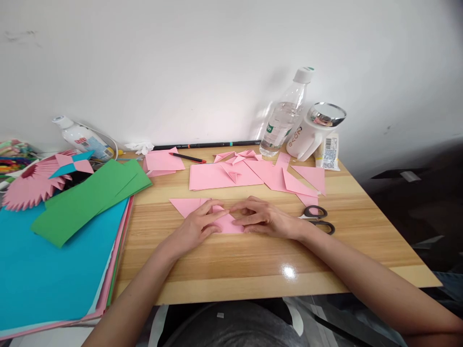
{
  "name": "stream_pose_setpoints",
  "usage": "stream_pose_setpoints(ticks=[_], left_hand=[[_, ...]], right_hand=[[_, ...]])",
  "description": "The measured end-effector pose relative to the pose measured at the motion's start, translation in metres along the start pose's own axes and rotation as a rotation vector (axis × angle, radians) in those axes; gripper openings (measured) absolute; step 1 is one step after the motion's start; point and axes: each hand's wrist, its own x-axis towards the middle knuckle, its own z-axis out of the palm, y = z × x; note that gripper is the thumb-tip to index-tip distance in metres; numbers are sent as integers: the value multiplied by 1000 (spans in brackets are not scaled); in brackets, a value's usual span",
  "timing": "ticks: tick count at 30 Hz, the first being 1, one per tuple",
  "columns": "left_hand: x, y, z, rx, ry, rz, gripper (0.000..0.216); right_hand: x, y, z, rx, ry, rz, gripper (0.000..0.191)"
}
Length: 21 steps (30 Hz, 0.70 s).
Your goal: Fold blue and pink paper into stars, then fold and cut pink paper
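A folded pink paper piece (227, 222) lies flat on the wooden table (253, 260) in front of me. My left hand (197, 225) rests on its left part, fingers stretched and pressing down. My right hand (262, 218) presses on its right part, fingers curled toward the fold in the middle. The fingertips of both hands nearly meet over the paper. Part of the paper is hidden under my hands.
Black-handled scissors (318, 219) lie just right of my right hand. More pink sheets (224, 177) and folded pieces sit behind, with a red pencil (188, 157), a water bottle (285, 113) and a white jug (314, 130). Green sheets (90, 197) on a blue paper stack (47, 274) lie left.
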Motion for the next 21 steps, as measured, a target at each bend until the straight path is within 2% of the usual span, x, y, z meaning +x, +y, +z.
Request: stream_pose_setpoints(ticks=[21], left_hand=[[-1, -3, 2, 15, -13, -9, 37]], right_hand=[[2, -4, -3, -14, -3, 15, 29]])
